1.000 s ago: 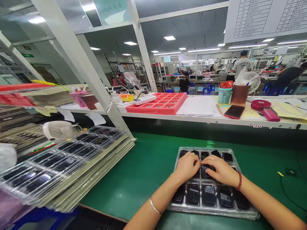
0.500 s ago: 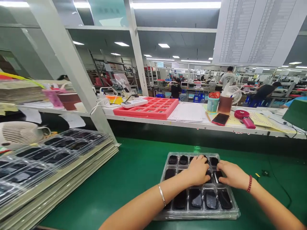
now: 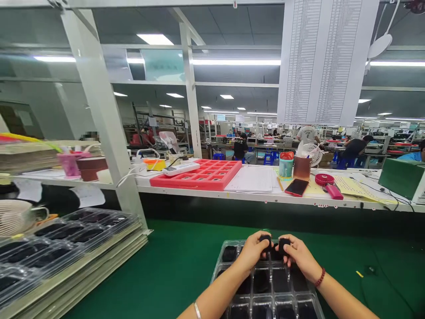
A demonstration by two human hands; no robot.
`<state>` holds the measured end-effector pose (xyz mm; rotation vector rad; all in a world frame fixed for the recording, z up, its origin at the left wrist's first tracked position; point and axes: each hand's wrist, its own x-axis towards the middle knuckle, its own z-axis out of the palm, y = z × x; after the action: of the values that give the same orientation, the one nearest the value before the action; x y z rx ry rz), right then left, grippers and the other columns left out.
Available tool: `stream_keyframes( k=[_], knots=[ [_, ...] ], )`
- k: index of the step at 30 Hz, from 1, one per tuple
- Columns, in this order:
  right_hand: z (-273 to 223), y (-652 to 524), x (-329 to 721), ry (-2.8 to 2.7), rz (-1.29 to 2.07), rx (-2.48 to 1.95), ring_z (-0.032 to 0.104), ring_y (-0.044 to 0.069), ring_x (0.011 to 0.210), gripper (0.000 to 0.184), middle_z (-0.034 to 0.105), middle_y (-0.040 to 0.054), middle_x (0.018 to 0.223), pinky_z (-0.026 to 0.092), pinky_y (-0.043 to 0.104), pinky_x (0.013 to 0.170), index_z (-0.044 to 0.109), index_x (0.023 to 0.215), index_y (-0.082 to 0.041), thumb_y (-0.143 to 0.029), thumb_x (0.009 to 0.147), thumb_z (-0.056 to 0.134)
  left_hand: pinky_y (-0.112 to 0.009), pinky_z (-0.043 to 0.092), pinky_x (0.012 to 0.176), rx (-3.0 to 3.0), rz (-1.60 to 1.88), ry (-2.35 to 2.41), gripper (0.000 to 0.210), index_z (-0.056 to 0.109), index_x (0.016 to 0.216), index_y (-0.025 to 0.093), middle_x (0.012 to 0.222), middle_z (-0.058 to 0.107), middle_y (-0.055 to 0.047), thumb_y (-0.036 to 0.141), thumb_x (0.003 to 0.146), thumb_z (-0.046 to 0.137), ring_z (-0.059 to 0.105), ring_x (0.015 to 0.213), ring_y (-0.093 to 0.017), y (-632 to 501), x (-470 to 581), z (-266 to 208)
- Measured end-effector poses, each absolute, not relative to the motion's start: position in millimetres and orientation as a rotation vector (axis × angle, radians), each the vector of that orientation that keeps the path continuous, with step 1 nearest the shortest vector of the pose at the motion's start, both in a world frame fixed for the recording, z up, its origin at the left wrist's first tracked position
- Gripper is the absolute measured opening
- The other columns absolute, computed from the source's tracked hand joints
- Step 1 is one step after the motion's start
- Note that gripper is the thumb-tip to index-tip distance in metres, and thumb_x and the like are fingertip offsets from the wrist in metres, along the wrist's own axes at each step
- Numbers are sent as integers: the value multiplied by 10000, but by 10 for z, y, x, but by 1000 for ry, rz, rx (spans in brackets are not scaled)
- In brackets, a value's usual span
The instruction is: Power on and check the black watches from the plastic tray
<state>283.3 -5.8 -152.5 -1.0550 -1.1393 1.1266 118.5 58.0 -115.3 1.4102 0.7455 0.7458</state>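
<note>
My left hand (image 3: 253,253) pinches a small black rounded-square piece (image 3: 266,242) between thumb and fingers. A similar small black piece (image 3: 284,246) is gripped in my right hand (image 3: 301,258), close beside the first. Both pieces are held over the far row of a clear plastic tray (image 3: 216,271) on the green bench top. Dark pieces fill the visible compartments, such as a small one (image 3: 229,254) at the far left corner and a larger black one (image 3: 261,281) nearer me. My hands hide part of the far row, and the tray's near edge is out of view.
At left stands a stack of loaded trays (image 3: 109,248), with a beige fan (image 3: 15,217) behind. The shelf (image 3: 206,193) ahead carries a red compartment tray (image 3: 212,181), papers (image 3: 250,179), a phone (image 3: 296,188) and a pink handheld fan (image 3: 332,190). Several people work farther back.
My hands have moved from the middle of the tray to its far row, each now pinching a small black piece. The view has tilted upward, so the bench appears lower.
</note>
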Motion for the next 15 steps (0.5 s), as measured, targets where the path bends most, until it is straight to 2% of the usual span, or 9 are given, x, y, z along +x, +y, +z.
stream_keyframes(
  k=[3,6,9,13,15],
  knots=[
    [-1573,-62,2861,-1041,1195,-942,621,138,656,532,645,68,959,503,245,527,523,1167,-206,-394,704,706,-170,281,408,1284,660,740,433,521,1129,150,956,658,-79,160,696,521,565,570,-86,620,1148,-1139],
    [-1552,-94,2893,-995,1233,-872,618,137,679,557,633,65,978,510,252,558,523,1206,-221,-359,703,720,-168,326,429,1248,628,654,516,472,1222,153,1060,624,-103,193,716,567,583,614,-84,613,1120,-1128],
    [-1510,-119,2913,-1010,1227,-862,586,112,626,491,632,43,921,486,224,519,569,1151,-219,-334,701,729,-168,334,430,1300,614,621,548,467,1234,147,958,617,-80,279,727,627,576,581,-77,606,1109,-1135],
    [-1477,-153,2925,-1116,1225,-893,527,76,547,417,645,43,933,450,200,479,606,1072,-199,-347,700,726,-167,311,405,1420,603,608,557,483,1181,136,722,556,8,328,694,673,556,493,-77,612,1122,-1184],
    [-1470,-169,2926,-1159,1224,-919,519,74,528,419,650,43,932,448,205,474,606,1070,-194,-355,701,721,-166,318,407,1441,602,615,525,491,1148,127,704,551,13,328,696,666,554,477,-76,616,1135,-1212]
  ],
)
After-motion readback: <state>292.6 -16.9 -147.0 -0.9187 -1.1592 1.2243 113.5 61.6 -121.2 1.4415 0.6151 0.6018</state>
